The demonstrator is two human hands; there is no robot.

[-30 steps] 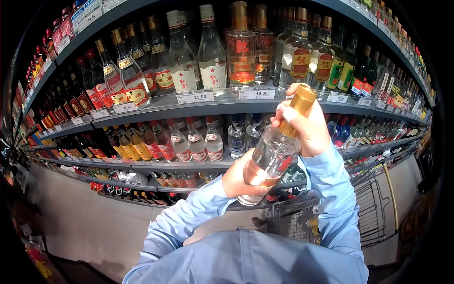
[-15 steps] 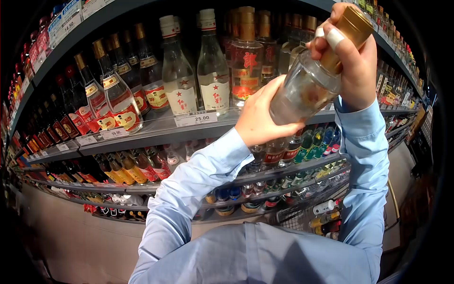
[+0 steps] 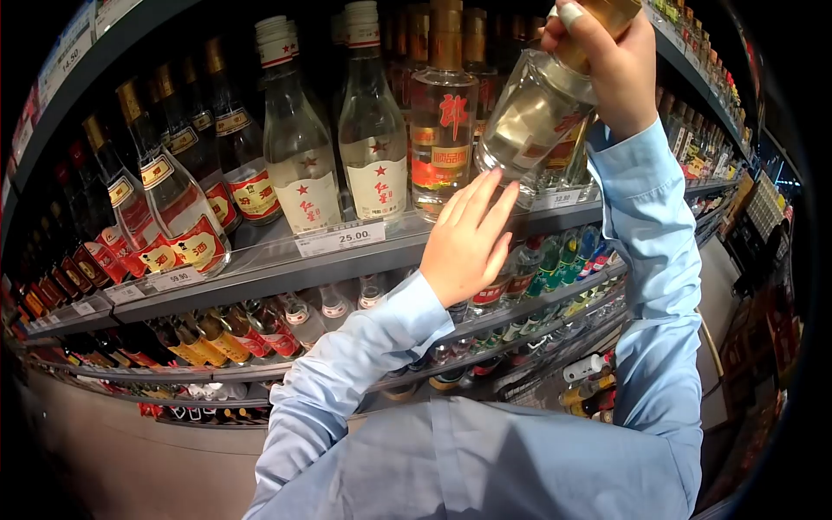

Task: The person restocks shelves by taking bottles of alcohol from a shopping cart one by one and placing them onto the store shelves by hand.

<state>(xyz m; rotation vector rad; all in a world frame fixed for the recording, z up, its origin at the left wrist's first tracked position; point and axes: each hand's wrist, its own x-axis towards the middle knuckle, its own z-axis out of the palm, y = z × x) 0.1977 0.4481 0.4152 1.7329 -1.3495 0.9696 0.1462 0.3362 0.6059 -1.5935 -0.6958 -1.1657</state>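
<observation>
My right hand [image 3: 617,65] is closed around the gold cap and neck of a clear glass liquor bottle [image 3: 536,113], tilted with its base down to the left. White tape wraps a digit of this hand. My left hand [image 3: 468,243] has its fingers stretched out at the bottle's base; whether the fingertips touch the glass is hard to tell. Left of the held bottle stands a gold-capped bottle [image 3: 444,121] with red lettering on the shelf. Two clear bottles with white star labels, a nearer one [image 3: 374,130] and another [image 3: 297,147], stand further left.
A grey shelf edge [image 3: 260,277] runs across below the bottles, carrying a price tag [image 3: 342,237] reading 25.00. Bottles with red labels [image 3: 186,217] stand at the left. Lower shelves hold green bottles [image 3: 555,269] and yellow-labelled ones [image 3: 221,338]. Grey floor [image 3: 147,433] lies below left.
The held bottle has moved toward the shelf, base lower and more upright. My left hand has let go of its body and straightened its fingers. The view has shifted slightly.
</observation>
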